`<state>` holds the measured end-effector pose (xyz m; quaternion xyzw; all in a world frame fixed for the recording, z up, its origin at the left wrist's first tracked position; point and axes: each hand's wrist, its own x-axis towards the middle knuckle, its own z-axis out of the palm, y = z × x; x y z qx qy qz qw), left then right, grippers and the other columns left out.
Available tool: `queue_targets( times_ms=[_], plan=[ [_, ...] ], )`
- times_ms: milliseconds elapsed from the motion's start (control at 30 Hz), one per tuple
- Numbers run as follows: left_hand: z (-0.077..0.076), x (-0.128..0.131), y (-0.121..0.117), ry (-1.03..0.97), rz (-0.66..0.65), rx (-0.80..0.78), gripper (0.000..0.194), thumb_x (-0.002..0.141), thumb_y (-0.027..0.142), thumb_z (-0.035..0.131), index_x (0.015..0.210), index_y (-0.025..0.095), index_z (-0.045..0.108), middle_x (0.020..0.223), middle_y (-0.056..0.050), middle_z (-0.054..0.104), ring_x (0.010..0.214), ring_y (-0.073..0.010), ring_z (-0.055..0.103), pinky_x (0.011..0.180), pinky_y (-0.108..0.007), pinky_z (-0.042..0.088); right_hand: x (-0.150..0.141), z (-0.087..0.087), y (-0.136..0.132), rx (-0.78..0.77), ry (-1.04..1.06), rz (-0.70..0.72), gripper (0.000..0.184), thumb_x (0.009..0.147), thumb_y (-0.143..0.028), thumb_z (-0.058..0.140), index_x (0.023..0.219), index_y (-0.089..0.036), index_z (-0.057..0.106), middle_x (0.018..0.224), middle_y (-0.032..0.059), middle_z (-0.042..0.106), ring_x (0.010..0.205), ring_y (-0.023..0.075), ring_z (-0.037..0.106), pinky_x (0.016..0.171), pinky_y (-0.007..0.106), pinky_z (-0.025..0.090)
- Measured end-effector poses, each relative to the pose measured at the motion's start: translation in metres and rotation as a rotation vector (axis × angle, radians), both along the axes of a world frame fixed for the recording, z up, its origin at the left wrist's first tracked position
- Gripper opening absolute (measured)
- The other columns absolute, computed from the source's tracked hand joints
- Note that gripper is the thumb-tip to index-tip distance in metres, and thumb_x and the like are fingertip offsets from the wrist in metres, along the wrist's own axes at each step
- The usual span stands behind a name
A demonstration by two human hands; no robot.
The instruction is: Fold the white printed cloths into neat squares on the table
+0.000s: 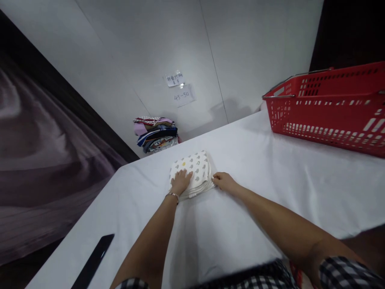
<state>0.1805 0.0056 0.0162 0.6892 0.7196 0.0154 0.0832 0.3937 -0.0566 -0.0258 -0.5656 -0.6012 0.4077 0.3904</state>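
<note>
A folded white cloth (pixel 197 166) with grey printed shapes and a small yellow spot lies on the white-covered table (pixel 240 224), its layers showing along the near and right edges. My left hand (pixel 181 181) rests flat on top of it with the fingers stretched out. At the cloth's right edge, my right hand (pixel 224 181) has its fingertips pinched on a corner of the layers. How many layers it grips is too small to tell.
A red plastic basket (pixel 325 114) with metal handles stands at the back right. Folded fabrics (pixel 158 134) are stacked beyond the table's far edge, below paper signs (pixel 182 95) on the wall. A dark flat object (pixel 93 261) lies front left, near a hanging curtain (pixel 45 160).
</note>
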Motion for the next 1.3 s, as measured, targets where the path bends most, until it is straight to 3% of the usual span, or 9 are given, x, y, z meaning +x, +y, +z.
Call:
queue_targets(
  times_ms=[133,367,533,633,700,800,933,1100,1300],
  plan=[
    [0.008,0.017,-0.001,-0.044,-0.048,0.07,0.059,0.09,0.056,0.023,0.137,0.023,0.037,0.151,-0.01,0.022,0.139,-0.0271,0.017,0.109,-0.048,0.018,0.0,-0.006,0.007,0.024,-0.015,-0.048,0.012,0.077,-0.024,0.057,0.08,-0.017,0.067,0.065,0.0015,0.063,0.064,0.0144,0.055,0.061,0.024,0.038],
    [-0.018,0.046,-0.016,-0.034,-0.24,0.103,0.054,0.09,0.053,0.03,0.136,0.027,0.037,0.151,-0.005,0.024,0.14,-0.0222,0.015,0.111,-0.047,0.012,0.007,-0.006,0.014,0.073,0.015,-0.09,0.018,0.077,-0.021,0.052,0.083,-0.018,0.069,0.084,0.0027,0.069,0.077,0.0161,0.058,0.072,0.025,0.041],
    [-0.01,0.045,-0.016,-0.19,-0.188,0.184,0.046,0.089,0.051,0.036,0.121,0.024,0.054,0.141,-0.006,0.042,0.132,-0.0212,0.033,0.107,-0.038,0.024,0.004,-0.006,0.017,0.076,0.087,-0.079,0.024,0.077,-0.027,0.051,0.088,-0.018,0.07,0.076,0.0002,0.067,0.072,0.0145,0.057,0.066,0.023,0.041],
    [0.0,0.051,-0.016,-0.299,-0.174,0.278,0.046,0.087,0.055,0.037,0.098,0.019,0.064,0.114,-0.008,0.063,0.108,-0.0191,0.054,0.093,-0.029,0.037,-0.001,-0.008,0.018,0.068,0.124,-0.069,0.029,0.076,-0.031,0.053,0.095,-0.016,0.069,0.069,-0.0004,0.064,0.065,0.0132,0.055,0.062,0.023,0.04],
    [0.006,0.06,-0.018,-0.328,-0.156,0.247,0.047,0.084,0.058,0.041,0.088,0.018,0.064,0.098,-0.007,0.067,0.093,-0.0184,0.06,0.08,-0.027,0.042,-0.004,-0.008,0.017,0.063,0.149,-0.05,0.032,0.076,-0.031,0.053,0.099,-0.015,0.068,0.067,-0.0009,0.062,0.061,0.0122,0.052,0.059,0.022,0.04],
    [0.012,0.073,-0.017,-0.302,-0.096,0.144,0.044,0.078,0.061,0.048,0.084,0.018,0.061,0.087,-0.007,0.068,0.081,-0.0197,0.062,0.069,-0.027,0.042,-0.006,-0.007,0.016,0.056,0.169,-0.009,0.029,0.076,-0.029,0.051,0.094,-0.016,0.069,0.06,-0.003,0.058,0.054,0.0105,0.047,0.053,0.021,0.036],
    [0.017,0.084,-0.008,-0.222,-0.066,0.044,0.047,0.075,0.061,0.05,0.08,0.016,0.061,0.086,-0.011,0.069,0.082,-0.0236,0.063,0.065,-0.028,0.04,-0.007,-0.003,0.01,0.054,0.171,0.042,0.027,0.075,-0.027,0.052,0.092,-0.017,0.07,0.052,-0.006,0.05,0.049,0.0089,0.04,0.049,0.02,0.032],
    [0.021,0.085,0.003,-0.176,-0.054,-0.016,0.025,0.072,0.04,0.055,0.074,0.016,0.062,0.086,-0.013,0.07,0.084,-0.0241,0.064,0.063,-0.027,0.04,-0.009,0.001,0.005,0.07,0.167,0.129,0.035,0.075,-0.024,0.054,0.106,-0.019,0.068,0.05,-0.0072,0.047,0.051,0.0093,0.042,0.053,0.02,0.034],
    [0.025,0.076,0.0,-0.214,-0.015,0.038,0.019,0.075,0.029,0.045,0.075,0.018,0.061,0.076,-0.008,0.069,0.074,-0.0199,0.063,0.061,-0.026,0.04,-0.004,-0.004,0.012,0.041,0.244,-0.022,0.032,0.075,-0.024,0.054,0.102,-0.016,0.069,0.059,-0.0031,0.059,0.054,0.0101,0.049,0.055,0.021,0.039]
  ],
)
